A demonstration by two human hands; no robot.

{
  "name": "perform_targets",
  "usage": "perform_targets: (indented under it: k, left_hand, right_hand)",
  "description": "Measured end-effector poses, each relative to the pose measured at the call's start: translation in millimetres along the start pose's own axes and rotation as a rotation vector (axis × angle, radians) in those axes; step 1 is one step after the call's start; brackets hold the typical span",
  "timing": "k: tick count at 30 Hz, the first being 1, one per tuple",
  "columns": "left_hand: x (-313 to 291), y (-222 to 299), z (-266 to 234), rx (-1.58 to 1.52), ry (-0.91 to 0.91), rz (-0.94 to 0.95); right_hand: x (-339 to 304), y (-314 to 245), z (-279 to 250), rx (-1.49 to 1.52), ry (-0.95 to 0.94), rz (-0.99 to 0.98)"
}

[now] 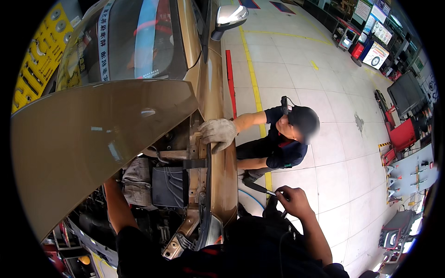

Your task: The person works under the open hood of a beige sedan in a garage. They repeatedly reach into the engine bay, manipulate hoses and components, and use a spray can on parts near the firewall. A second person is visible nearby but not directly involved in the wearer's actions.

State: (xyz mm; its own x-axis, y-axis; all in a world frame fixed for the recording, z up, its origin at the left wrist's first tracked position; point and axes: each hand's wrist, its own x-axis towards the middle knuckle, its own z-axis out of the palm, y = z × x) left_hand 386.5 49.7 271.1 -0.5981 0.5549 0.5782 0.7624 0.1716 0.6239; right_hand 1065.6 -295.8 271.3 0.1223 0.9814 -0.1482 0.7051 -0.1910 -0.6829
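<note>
My right hand (294, 201) is closed around a tool with a black handle (255, 186) and a short metal shaft (270, 192), held beside the car over the floor; its exact kind I cannot make out. My left forearm (118, 204) reaches into the engine bay under the raised bronze hood (102, 125). The hood's edge hides that hand. Close to this forearm, a crumpled grey cloth or glove (137, 183) lies next to a dark box with hoses (168, 186).
A co-worker in a dark cap (303, 121) crouches at the car's side, one gloved hand (219, 133) on the fender (222, 185). The side mirror (231, 17) juts out farther off. A yellow tool board (39, 55) stands at far left, red equipment (402, 135) at right.
</note>
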Motion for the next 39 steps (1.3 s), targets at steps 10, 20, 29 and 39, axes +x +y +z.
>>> perform_targets:
  k: [10,20,29,39]
  left_hand:
    - [-340,288,-156,-0.115,-1.247,0.962]
    - [-406,333,-196,-0.275,-1.351,0.05]
    - [-456,373,-208,-0.467,-1.093,0.19]
    - [-492,405,-200,-0.65,-1.196,0.013]
  right_hand:
    - [57,-38,20,0.353,-0.374,-0.473]
    - [53,-36,-20,0.987,-0.882,-0.148]
    - [51,5,-33,1.058,-0.81,-0.157]
    - [84,34,-66,1.075,-1.054,-0.087]
